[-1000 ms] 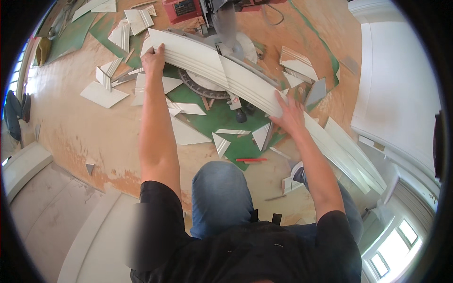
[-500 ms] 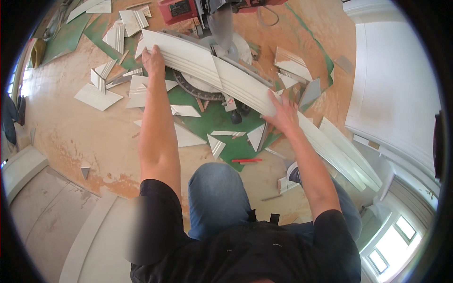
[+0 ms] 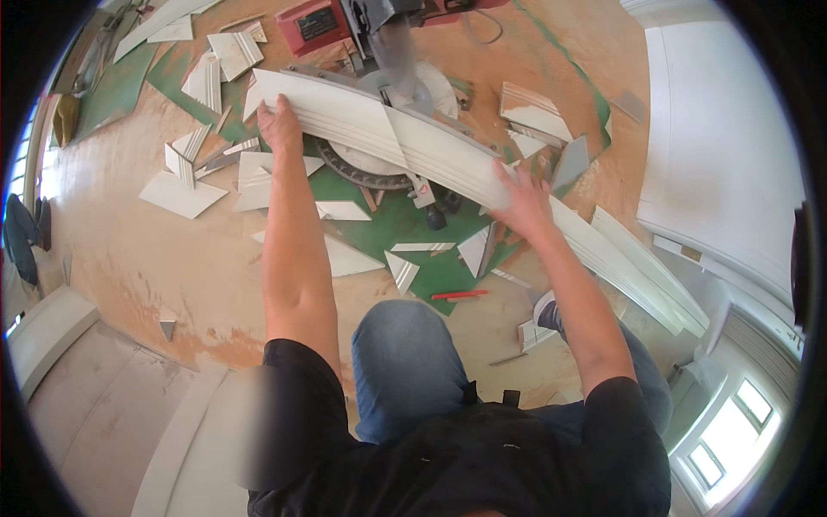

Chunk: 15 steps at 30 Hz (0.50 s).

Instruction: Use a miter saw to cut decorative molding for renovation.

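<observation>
A white grooved moulding lies slantwise across the base of a mitre saw [image 3: 363, 165], parted by a diagonal cut line below the saw head. My left hand [image 3: 281, 126] grips the shorter moulding piece [image 3: 332, 105] near its far left end, thumb on top. On the long moulding piece [image 3: 457, 158], right of the cut, rests my right hand [image 3: 524, 205], its fingers spread over the face and edge and holding it. That piece runs on toward the lower right, under my right forearm. The saw's blade area [image 3: 398, 65] above the cut looks blurred.
White moulding offcuts [image 3: 183, 194] lie scattered left of the saw, with more offcuts [image 3: 536, 112] to its right. A green sheet [image 3: 388, 233] covers floor beneath the saw. A red marker-like stick [image 3: 461, 295] lies before my knee. Another long white strip [image 3: 650, 258] lies at right.
The whole view has shifted slightly. Both hands keep their places on the moulding, and the cut line stays under the saw head.
</observation>
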Tool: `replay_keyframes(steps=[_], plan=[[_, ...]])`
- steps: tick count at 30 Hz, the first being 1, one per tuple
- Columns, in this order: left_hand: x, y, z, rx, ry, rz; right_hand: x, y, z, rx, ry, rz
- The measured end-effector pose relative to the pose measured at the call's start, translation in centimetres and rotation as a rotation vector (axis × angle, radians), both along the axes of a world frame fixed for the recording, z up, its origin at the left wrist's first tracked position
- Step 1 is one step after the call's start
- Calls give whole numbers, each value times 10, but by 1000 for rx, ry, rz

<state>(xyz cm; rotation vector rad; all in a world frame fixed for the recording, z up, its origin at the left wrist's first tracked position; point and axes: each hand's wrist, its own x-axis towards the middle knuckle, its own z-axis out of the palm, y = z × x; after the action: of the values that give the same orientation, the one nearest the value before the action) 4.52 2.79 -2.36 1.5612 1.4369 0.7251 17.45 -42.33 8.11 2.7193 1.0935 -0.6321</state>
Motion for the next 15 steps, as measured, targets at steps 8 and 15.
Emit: replay_keyframes(steps=[8, 15], plan=[[2, 3, -4, -3, 116, -21, -4, -1, -3, 61, -21, 34], [8, 3, -10, 25, 135, 58, -3, 2, 2, 69, -32, 78]])
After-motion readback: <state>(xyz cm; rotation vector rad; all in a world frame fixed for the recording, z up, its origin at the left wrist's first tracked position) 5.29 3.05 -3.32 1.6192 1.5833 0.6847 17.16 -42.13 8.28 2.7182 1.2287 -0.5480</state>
